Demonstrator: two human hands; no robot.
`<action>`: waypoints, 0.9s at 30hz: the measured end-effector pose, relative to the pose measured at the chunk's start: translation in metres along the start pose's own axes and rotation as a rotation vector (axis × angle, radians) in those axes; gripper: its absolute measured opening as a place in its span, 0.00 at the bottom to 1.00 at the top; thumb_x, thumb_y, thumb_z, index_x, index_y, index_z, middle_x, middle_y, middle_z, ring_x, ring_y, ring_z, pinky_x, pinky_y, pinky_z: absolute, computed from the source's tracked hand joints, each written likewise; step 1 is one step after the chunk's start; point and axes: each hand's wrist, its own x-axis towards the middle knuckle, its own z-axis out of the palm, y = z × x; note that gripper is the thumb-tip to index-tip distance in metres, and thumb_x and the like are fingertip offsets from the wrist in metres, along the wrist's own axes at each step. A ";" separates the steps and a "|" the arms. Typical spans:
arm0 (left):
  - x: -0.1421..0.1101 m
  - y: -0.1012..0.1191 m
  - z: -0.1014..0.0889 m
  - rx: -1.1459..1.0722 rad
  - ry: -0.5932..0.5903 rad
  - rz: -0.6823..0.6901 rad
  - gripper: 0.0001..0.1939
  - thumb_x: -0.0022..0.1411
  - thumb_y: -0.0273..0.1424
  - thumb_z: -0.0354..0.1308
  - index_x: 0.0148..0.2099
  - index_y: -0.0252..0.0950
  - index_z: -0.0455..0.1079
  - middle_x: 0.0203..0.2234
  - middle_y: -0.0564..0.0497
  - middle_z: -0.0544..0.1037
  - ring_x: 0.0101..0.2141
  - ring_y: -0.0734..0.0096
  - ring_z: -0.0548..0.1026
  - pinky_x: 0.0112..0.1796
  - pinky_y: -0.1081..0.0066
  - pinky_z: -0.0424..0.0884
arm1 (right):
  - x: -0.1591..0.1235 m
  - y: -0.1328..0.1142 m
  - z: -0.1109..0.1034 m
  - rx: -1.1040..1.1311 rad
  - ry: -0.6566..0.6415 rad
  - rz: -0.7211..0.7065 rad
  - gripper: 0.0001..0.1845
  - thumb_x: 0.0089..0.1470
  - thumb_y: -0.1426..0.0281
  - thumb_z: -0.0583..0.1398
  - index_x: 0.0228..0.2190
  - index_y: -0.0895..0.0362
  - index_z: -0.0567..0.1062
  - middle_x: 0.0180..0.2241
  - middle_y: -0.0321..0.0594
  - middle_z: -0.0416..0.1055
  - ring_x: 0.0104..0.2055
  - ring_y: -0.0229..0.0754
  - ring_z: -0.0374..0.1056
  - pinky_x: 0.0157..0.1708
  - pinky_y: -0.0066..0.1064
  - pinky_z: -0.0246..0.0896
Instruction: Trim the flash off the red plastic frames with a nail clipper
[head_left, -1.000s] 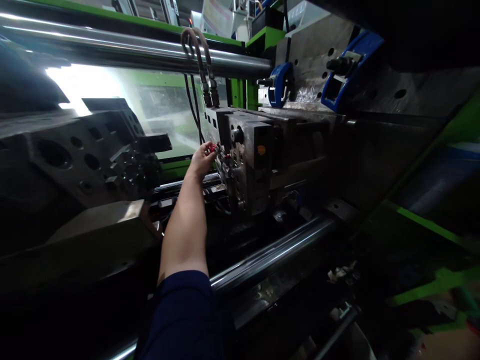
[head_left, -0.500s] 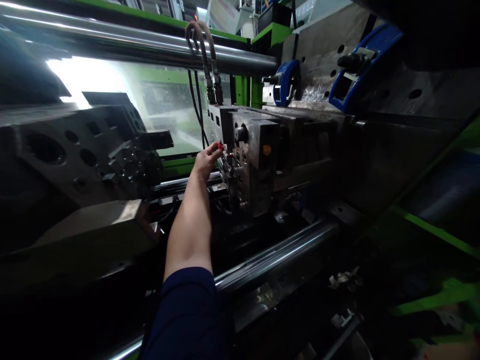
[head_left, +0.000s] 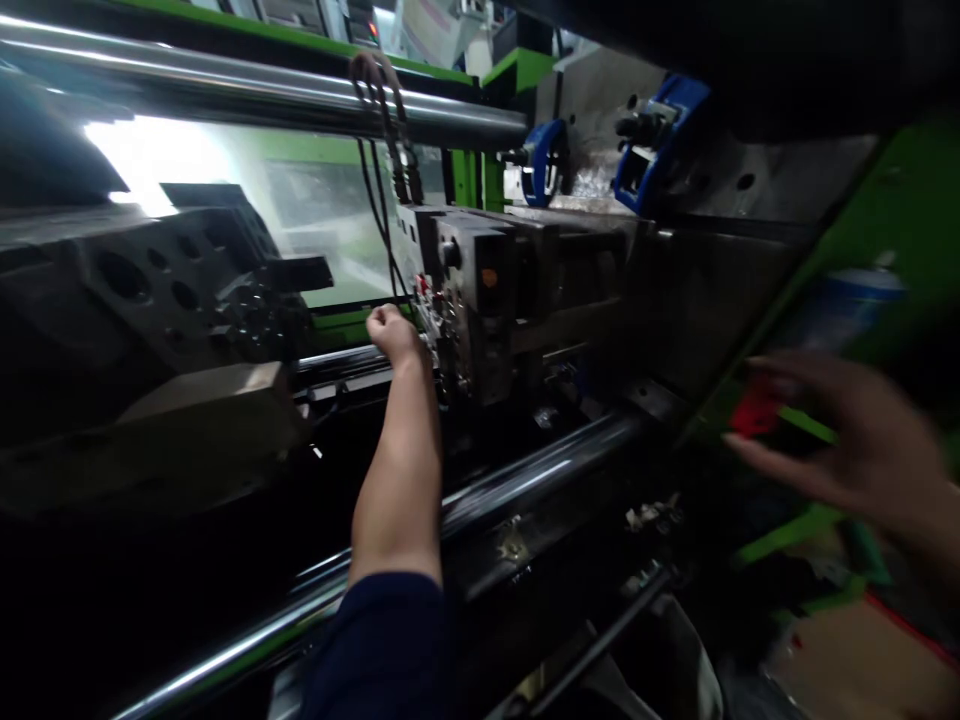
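Observation:
My left hand (head_left: 394,335) reaches into the machine, just left of the steel mould half (head_left: 480,270), its fingers curled closed. Whatever they may hold is hidden from me. Beside it, a small red part (head_left: 422,285) shows on the mould's face. At the right, my right hand (head_left: 870,440) is blurred by motion, pinching a small red plastic piece (head_left: 757,405) between thumb and fingers. Facing the mould half across the gap stands the other mould half (head_left: 150,280), with round holes in its face.
Polished tie bars run above (head_left: 262,95) and below (head_left: 540,475) the mould. Two blue clamps (head_left: 546,165) hold on the platen. Brown hoses (head_left: 382,100) loop above the mould. A blue-and-white can (head_left: 855,300) stands at the right, above a cardboard box (head_left: 862,660).
My left hand has drawn back from the red part on the mould, down and to the left. My right hand has come into view with a red piece. The view has shifted rightward.

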 end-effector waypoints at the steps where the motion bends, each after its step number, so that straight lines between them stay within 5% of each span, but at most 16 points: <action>1: -0.033 0.011 -0.012 0.003 0.027 0.022 0.08 0.69 0.32 0.51 0.46 0.34 0.67 0.45 0.45 0.76 0.53 0.64 0.74 0.58 0.63 0.68 | -0.005 -0.011 0.006 0.122 -0.070 -0.021 0.32 0.58 0.51 0.65 0.59 0.49 0.69 0.55 0.49 0.70 0.57 0.50 0.69 0.59 0.41 0.64; 3: -0.109 0.031 -0.042 0.001 -0.054 0.235 0.10 0.69 0.31 0.52 0.49 0.36 0.68 0.48 0.47 0.75 0.54 0.66 0.74 0.59 0.64 0.67 | -0.011 -0.034 0.027 0.493 -0.277 -0.005 0.35 0.55 0.57 0.68 0.61 0.52 0.68 0.57 0.48 0.69 0.57 0.51 0.69 0.58 0.43 0.65; 6: -0.218 0.054 -0.091 0.109 -0.627 0.433 0.20 0.63 0.31 0.61 0.58 0.39 0.68 0.57 0.43 0.73 0.60 0.55 0.71 0.61 0.54 0.67 | -0.019 -0.065 0.064 1.087 -0.491 0.188 0.40 0.52 0.53 0.68 0.61 0.56 0.69 0.56 0.48 0.71 0.56 0.52 0.71 0.58 0.42 0.66; 9: -0.282 0.058 -0.120 0.242 -0.785 0.627 0.34 0.60 0.25 0.63 0.67 0.39 0.59 0.61 0.38 0.69 0.63 0.51 0.67 0.61 0.48 0.67 | -0.029 -0.085 0.086 1.452 -0.627 0.269 0.42 0.48 0.53 0.71 0.60 0.57 0.70 0.55 0.47 0.72 0.55 0.51 0.71 0.57 0.41 0.66; 13: -0.299 0.057 -0.132 0.382 -0.775 0.850 0.37 0.60 0.24 0.63 0.69 0.34 0.57 0.60 0.33 0.70 0.65 0.48 0.63 0.61 0.44 0.67 | -0.041 -0.101 0.092 1.637 -0.722 0.293 0.36 0.43 0.58 0.74 0.53 0.57 0.75 0.49 0.43 0.74 0.50 0.45 0.73 0.52 0.34 0.68; 16: -0.296 0.066 -0.139 0.377 -0.867 0.824 0.37 0.60 0.24 0.63 0.69 0.36 0.57 0.59 0.35 0.72 0.65 0.50 0.64 0.59 0.46 0.70 | -0.045 -0.107 0.089 1.743 -0.864 0.393 0.28 0.46 0.53 0.71 0.42 0.61 0.79 0.39 0.42 0.76 0.41 0.41 0.73 0.41 0.28 0.69; 20: -0.295 0.082 -0.150 0.348 -1.046 0.824 0.40 0.62 0.25 0.62 0.72 0.42 0.51 0.60 0.36 0.72 0.62 0.53 0.69 0.56 0.49 0.75 | -0.043 -0.110 0.081 1.675 -1.109 0.534 0.31 0.48 0.44 0.65 0.28 0.64 0.77 0.28 0.43 0.74 0.29 0.37 0.69 0.30 0.25 0.66; 27: -0.291 0.086 -0.147 0.571 -0.988 0.920 0.38 0.65 0.31 0.63 0.72 0.43 0.50 0.55 0.35 0.76 0.54 0.49 0.78 0.49 0.51 0.80 | -0.039 -0.118 0.081 1.384 -1.052 0.556 0.43 0.48 0.29 0.56 0.26 0.60 0.72 0.20 0.39 0.68 0.20 0.34 0.63 0.18 0.23 0.59</action>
